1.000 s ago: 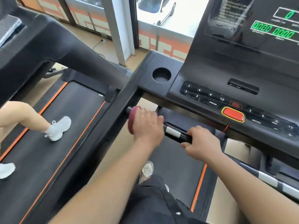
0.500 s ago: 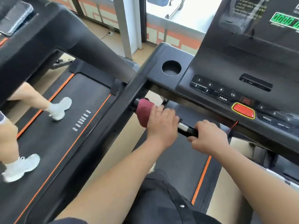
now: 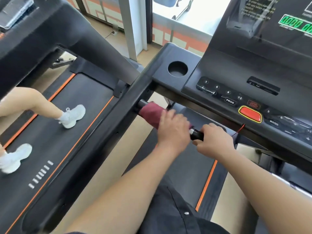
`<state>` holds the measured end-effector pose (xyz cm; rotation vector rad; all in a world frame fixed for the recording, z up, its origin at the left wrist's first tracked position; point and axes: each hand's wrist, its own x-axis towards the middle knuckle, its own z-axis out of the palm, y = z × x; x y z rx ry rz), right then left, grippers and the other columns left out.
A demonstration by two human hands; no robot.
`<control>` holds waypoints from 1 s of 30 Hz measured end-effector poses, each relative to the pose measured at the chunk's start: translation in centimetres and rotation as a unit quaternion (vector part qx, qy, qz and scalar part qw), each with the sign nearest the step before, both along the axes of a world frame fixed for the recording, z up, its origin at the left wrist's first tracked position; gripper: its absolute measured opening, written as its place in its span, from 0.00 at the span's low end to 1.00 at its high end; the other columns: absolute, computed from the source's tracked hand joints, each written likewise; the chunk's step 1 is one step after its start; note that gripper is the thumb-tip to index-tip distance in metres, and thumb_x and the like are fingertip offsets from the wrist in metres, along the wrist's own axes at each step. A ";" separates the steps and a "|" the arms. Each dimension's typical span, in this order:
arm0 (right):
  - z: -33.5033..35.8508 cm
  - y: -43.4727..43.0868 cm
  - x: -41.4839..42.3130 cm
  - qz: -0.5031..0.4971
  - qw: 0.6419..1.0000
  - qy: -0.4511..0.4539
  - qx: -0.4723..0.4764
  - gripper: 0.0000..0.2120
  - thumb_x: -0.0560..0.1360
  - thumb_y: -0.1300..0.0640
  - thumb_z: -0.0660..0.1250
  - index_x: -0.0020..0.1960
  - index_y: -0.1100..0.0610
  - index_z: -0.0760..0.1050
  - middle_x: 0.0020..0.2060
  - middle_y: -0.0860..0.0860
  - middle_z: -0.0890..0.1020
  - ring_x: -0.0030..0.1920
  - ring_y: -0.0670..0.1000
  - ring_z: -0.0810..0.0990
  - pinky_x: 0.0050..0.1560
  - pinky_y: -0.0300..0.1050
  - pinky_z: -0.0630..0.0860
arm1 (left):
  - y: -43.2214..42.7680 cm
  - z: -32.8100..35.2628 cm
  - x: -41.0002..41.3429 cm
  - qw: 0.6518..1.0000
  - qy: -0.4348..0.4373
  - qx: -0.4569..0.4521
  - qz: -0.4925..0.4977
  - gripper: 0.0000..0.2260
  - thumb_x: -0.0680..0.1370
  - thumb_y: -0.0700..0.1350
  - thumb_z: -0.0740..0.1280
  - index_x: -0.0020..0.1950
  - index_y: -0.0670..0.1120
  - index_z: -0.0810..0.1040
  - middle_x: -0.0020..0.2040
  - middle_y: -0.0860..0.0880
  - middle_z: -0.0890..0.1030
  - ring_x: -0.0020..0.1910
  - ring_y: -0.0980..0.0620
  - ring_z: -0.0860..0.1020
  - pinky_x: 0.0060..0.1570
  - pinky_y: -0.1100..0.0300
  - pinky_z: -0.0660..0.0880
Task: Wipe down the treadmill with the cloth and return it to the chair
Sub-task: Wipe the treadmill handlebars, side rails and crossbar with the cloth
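Wore dark clothing (image 3: 168, 217) at the bottom centre of the frame, both bare forearms reaching up toward the middle. Looked down between them on the belt (image 3: 185, 166) of the treadmill (image 3: 211, 73), black with an orange stripe along its right edge.

Gripped the maroon cloth (image 3: 150, 114) with the left hand (image 3: 173, 130) at mid-frame. Kept the fingers curled over it, with the cloth wrapped round the black handlebar (image 3: 196, 135) and its free end sticking out to the upper left of the hand, close to where the bar met the upright. Clasped the same handlebar with the right hand (image 3: 214, 141), just right of the left, fingers closed round the bar. Left only a short stretch of bar with a silver band showing between the two hands.

Faced, above the hands, a sloping panel of numbered keys and a red button (image 3: 250, 114) ringed in yellow, with a thin red cord hanging below it. Saw further up a round cup holder (image 3: 177, 68) at centre and a dark display (image 3: 295, 24) with green digits at upper right.

Had a second treadmill (image 3: 50, 166) alongside in the left half of the frame, with another person's bare legs and white trainers (image 3: 72, 116) on its belt. Caught, at the top centre, a window (image 3: 194, 22) with bright daylight and a pale car (image 3: 175, 5) outside.
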<state>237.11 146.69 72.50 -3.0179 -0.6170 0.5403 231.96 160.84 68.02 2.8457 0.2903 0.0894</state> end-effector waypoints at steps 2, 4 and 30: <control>0.1 0.1 0.1 0.012 1.000 0.008 0.009 0.10 0.72 0.46 0.66 0.47 0.52 0.72 0.48 0.52 0.76 0.53 0.57 0.77 0.45 0.48 0.75 | -1.5 -0.3 -1.5 0.993 -0.013 -0.026 -0.110 0.23 0.82 0.50 0.49 0.65 0.46 0.80 0.65 0.48 0.80 0.69 0.42 0.71 0.75 0.42 0.55; 0.3 0.3 0.8 0.024 0.999 0.034 0.006 0.12 0.71 0.43 0.69 0.45 0.50 0.73 0.47 0.51 0.79 0.49 0.56 0.79 0.43 0.48 0.78 | 0.6 -1.0 -1.8 0.982 -0.023 -0.018 -0.184 0.23 0.84 0.51 0.52 0.74 0.47 0.74 0.71 0.49 0.77 0.72 0.44 0.70 0.77 0.45 0.55; 1.4 5.4 3.0 0.062 0.995 0.070 -0.033 0.14 0.64 0.45 0.73 0.37 0.54 0.75 0.36 0.51 0.80 0.36 0.51 0.77 0.35 0.43 0.72 | 5.0 0.1 -2.7 0.988 0.074 0.055 -0.127 0.24 0.87 0.52 0.48 0.84 0.50 0.52 0.84 0.52 0.53 0.83 0.49 0.47 0.79 0.51 0.39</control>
